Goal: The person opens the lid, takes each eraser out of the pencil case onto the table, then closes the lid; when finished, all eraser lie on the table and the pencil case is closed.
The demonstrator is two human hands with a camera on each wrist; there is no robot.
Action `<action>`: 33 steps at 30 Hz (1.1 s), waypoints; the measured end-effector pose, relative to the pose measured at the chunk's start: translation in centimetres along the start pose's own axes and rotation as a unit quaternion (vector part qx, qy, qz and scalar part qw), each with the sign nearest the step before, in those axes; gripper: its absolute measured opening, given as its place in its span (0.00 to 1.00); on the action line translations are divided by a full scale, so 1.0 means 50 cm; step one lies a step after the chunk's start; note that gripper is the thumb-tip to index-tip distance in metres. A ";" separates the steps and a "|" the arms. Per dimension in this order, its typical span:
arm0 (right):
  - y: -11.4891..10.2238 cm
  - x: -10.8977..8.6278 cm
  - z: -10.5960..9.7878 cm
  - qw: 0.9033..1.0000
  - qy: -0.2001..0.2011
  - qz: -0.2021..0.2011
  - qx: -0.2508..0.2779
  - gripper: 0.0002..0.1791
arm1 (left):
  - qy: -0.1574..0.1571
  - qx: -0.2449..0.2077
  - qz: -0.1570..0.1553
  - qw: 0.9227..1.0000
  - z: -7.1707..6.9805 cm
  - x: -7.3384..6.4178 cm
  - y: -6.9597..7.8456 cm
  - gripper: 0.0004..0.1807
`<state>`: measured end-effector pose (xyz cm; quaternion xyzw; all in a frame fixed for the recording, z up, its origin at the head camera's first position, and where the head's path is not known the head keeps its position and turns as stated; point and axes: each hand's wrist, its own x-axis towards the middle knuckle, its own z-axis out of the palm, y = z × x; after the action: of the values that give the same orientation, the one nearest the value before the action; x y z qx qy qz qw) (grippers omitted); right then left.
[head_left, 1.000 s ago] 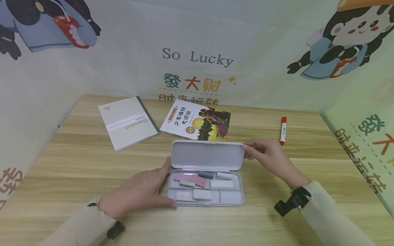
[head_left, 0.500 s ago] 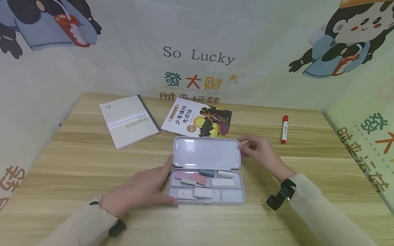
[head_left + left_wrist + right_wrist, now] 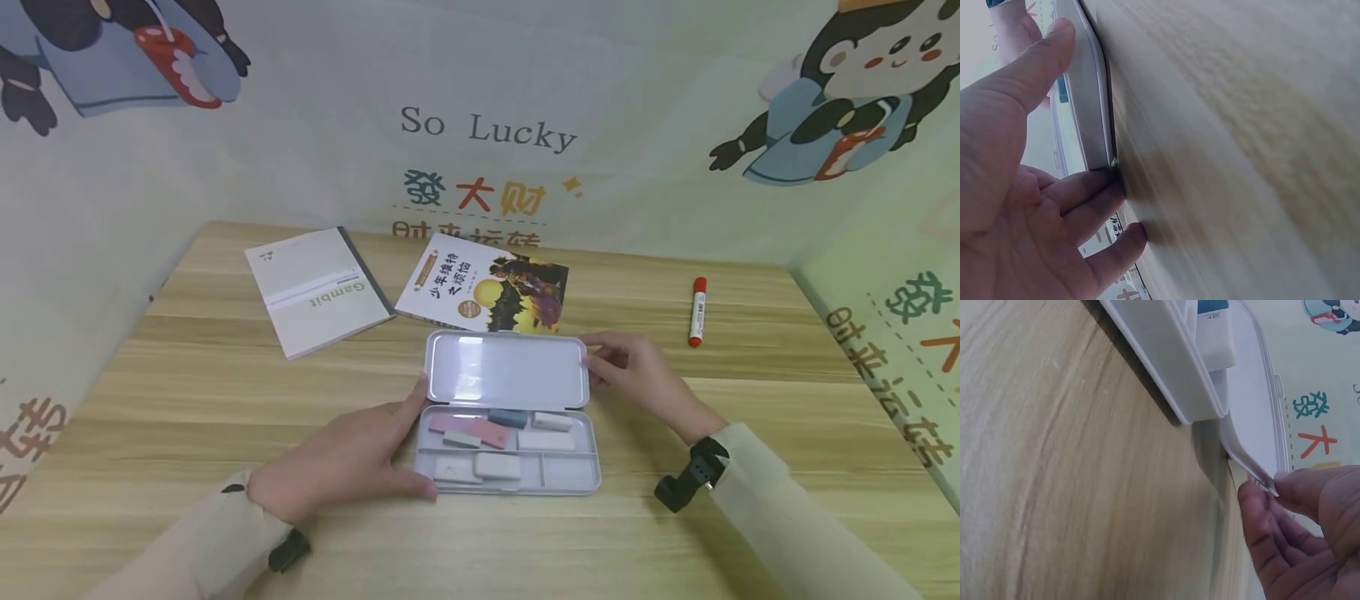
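While the white case [image 3: 570, 473] is resting on the tabletop [image 3: 525, 554], looking light, stiff and slick, the left grip [image 3: 343, 454] is clasping its end, the right grip [image 3: 636, 373] is pinching the raised lid [image 3: 528, 368] by its corner, rims [image 3: 555, 492] seeming the surest holds.

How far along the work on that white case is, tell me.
Done: the lid of the white case stands open, and eraser-like blocks show inside. In hand: the right grip pinches the lid's right edge; the left grip rests against the case's left end. Left, probably: letting go of the lid, not yet released. Beyond that I can't tell.
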<state>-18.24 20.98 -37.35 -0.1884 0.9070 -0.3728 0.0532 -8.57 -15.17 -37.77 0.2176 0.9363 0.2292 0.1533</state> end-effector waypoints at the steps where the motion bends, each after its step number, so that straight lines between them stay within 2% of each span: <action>1: -0.001 -0.002 -0.001 1.000 0.003 -0.002 -0.005 0.18 | 0.000 0.000 0.000 1.000 0.000 0.000 0.000 0.71; 7: -0.016 -0.019 -0.007 0.997 0.052 -0.016 -0.048 0.12 | -0.001 -0.007 0.001 1.000 0.000 -0.001 0.000 0.71; 10: -0.026 -0.030 -0.005 0.995 0.057 -0.051 -0.070 0.09 | -0.001 -0.013 -0.003 1.000 0.001 -0.002 0.001 0.71; 12: -0.034 -0.037 -0.002 0.992 0.034 -0.086 -0.086 0.10 | -0.001 -0.015 -0.004 1.000 0.001 -0.003 0.002 0.71; 15: -0.048 -0.047 0.004 0.986 -0.028 -0.128 -0.099 0.13 | 0.002 -0.012 -0.004 1.000 0.000 -0.003 0.003 0.71; 19: -0.068 -0.053 0.012 0.978 -0.111 -0.137 -0.113 0.15 | 0.004 -0.007 0.001 1.000 -0.003 -0.003 0.004 0.70; 22: -0.081 -0.054 0.020 0.967 -0.148 -0.146 -0.145 0.15 | 0.004 -0.007 0.005 1.000 -0.005 -0.004 0.002 0.71; 27: -0.092 -0.062 0.034 0.945 -0.172 -0.173 -0.219 0.15 | 0.003 -0.010 0.009 1.000 -0.007 -0.004 0.003 0.70; 33: -0.104 -0.067 0.045 0.927 -0.161 -0.198 -0.274 0.16 | 0.001 -0.013 0.009 1.000 -0.006 -0.005 0.003 0.71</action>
<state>-13.06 17.40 -35.47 -0.4293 0.8972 -0.0769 0.0699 -8.40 -15.29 -37.36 0.2241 0.9314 0.2425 0.1530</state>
